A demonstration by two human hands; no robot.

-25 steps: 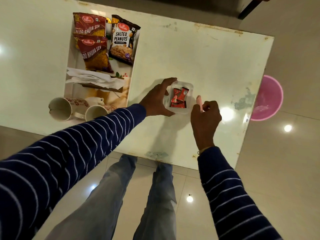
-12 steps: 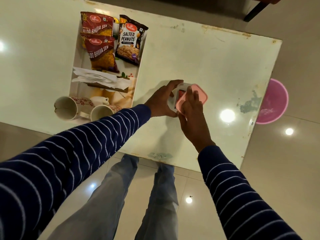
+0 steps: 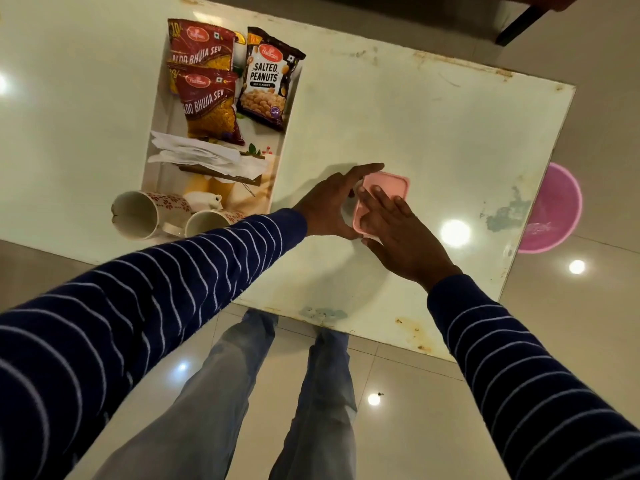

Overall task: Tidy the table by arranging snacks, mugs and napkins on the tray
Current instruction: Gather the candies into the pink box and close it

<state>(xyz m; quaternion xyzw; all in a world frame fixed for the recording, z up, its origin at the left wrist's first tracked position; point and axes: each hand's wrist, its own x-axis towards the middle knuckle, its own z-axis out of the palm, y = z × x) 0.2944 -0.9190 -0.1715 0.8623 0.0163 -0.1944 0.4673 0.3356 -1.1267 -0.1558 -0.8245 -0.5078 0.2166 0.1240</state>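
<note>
A small clear box with a pink lid (image 3: 388, 185) sits on the white table (image 3: 415, 126), right of the tray (image 3: 157, 143). My left hand (image 3: 329, 202) grips the box's left side. My right hand (image 3: 398, 230) lies flat on the lid with fingers spread, pressing it down. The box's contents are hidden under the lid. On the tray lie two red Aloo Bhujia Sev packets (image 3: 207, 102), a Salted Peanuts packet (image 3: 268, 81), white napkins (image 3: 194, 155) and two mugs (image 3: 145, 213) on their sides at the near end.
A pink plastic tub (image 3: 554, 209) stands on the floor beyond the table's right edge. A dark furniture leg (image 3: 519, 26) shows at the top right. My legs stand against the table's near edge. Bare table surface lies right of the box.
My right hand brought the pink lid from beside the box over its top and now presses it flat. The red sweets inside are now covered. My left hand kept hold of the box.
</note>
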